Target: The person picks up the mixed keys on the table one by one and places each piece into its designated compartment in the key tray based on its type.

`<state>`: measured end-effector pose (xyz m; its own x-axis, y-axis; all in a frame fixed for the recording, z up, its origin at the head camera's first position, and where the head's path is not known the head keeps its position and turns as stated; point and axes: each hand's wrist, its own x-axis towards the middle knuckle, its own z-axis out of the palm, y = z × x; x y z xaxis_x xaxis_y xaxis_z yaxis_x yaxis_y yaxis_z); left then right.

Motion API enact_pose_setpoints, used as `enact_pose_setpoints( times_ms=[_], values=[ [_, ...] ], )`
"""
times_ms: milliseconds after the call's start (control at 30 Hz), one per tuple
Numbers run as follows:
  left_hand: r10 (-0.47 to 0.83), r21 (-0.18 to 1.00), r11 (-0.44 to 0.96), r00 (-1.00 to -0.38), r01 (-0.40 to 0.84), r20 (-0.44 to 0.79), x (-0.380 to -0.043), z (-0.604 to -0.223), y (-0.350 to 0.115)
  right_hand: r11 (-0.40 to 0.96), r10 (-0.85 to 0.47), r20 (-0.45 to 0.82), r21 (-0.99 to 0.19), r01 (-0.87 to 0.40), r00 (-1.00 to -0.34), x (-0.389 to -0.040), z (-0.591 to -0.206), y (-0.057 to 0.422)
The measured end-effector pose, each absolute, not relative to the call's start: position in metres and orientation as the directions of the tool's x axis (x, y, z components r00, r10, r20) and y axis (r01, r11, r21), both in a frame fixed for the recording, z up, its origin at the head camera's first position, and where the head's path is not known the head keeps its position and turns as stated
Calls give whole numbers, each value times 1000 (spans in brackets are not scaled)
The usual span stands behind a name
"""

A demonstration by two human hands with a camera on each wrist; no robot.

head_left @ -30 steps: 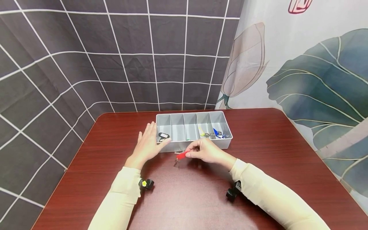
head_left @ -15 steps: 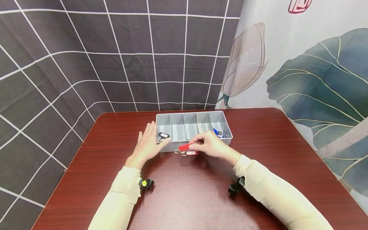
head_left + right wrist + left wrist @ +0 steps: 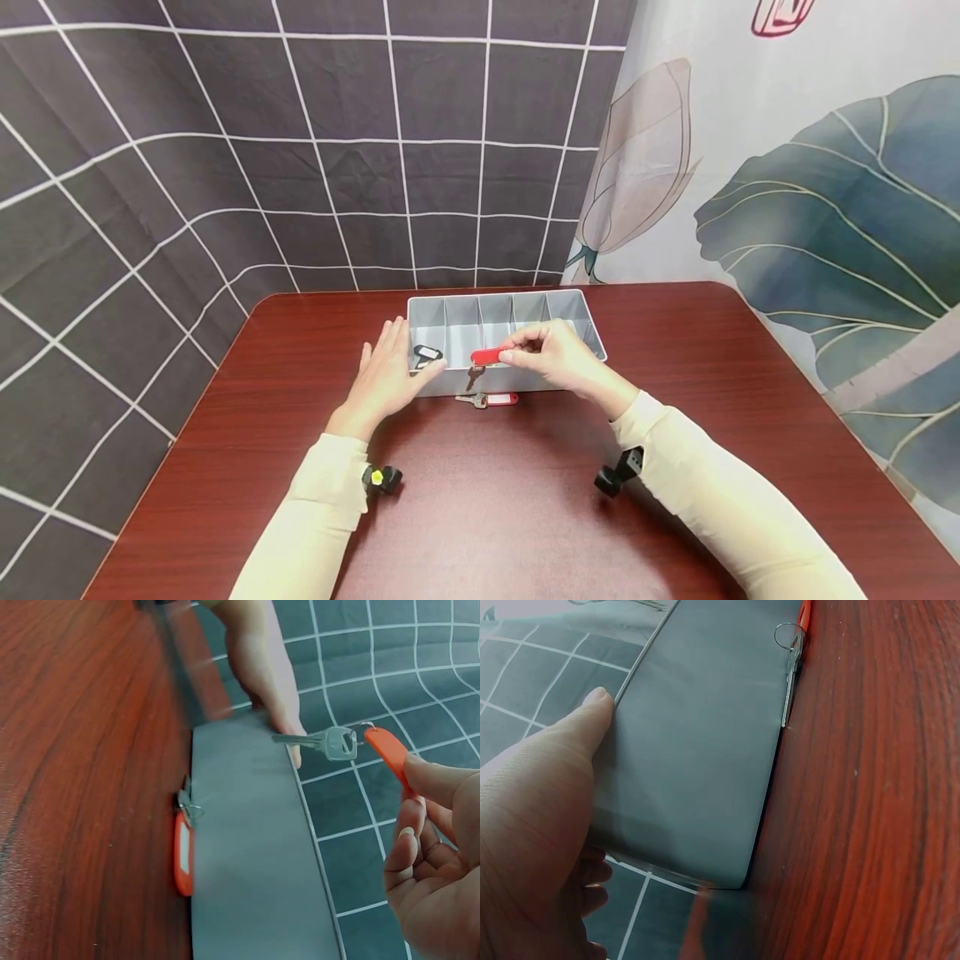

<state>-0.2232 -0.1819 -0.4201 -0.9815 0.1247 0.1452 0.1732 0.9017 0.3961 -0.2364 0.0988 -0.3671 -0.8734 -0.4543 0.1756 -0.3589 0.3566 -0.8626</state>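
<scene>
My right hand [image 3: 558,358] pinches a red key tag [image 3: 487,356] between thumb and fingers, above the front rim of a grey compartment box [image 3: 525,381]. From the tag hangs a key [image 3: 334,742] on its ring. My left hand [image 3: 382,379] rests against the box's front left corner, fingers straight along the left side and thumb [image 3: 596,712] at the front rim. On the table before the box lies a second red key tag [image 3: 501,399] with a white label and a key [image 3: 474,401].
Black key tags [image 3: 428,353] lie in the box's leftmost compartment. My right hand hides much of the right compartments. The box stands near the back of the red-brown table [image 3: 480,500]. A dark gridded curtain [image 3: 337,167] hangs behind it.
My right hand has lifted the red key tag from in front of the box up over its front rim. The second red tag, covered at first, now shows fully. My left hand has stayed put.
</scene>
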Motion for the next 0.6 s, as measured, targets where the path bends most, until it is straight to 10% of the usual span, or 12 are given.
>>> enact_pose_setpoints(
  times_ms=[600],
  values=[
    [124,399,901,-982,172,143,-223,-420,-183,352,-390,257,-845,-402,-884,-254,-356,93]
  ],
)
